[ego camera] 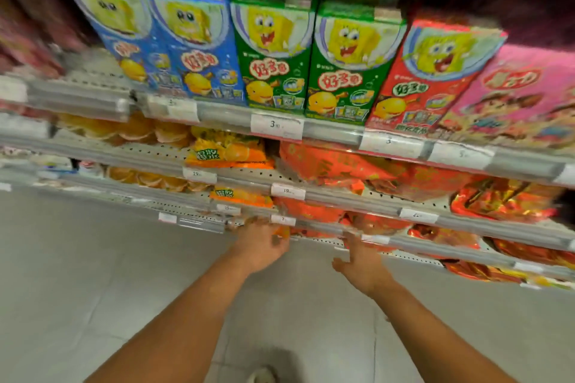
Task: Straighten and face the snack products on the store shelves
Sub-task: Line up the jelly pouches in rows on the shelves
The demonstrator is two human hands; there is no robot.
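Fingers (pixel 245 224) of the left hand (pixel 259 246) reach in at the lowest shelf edge, among orange snack bags (pixel 281 232); blur hides whether they pinch a bag or only touch it. Right hand (pixel 362 261) hangs just below the shelf rail (pixel 404 241), fingers straight and loosely spread, thumb out, tips near the red bags (pixel 378 222) and holding nothing. Higher shelves carry more orange and red bags lying flat behind price tags (pixel 287 191). On the top visible shelf, blue boxes (pixel 189 40), green boxes (pixel 314 56), a red box (pixel 432 74) and a pink box (pixel 510 96) stand upright, side by side. Pale tiled floor (pixel 77 274) lies open below the arms.
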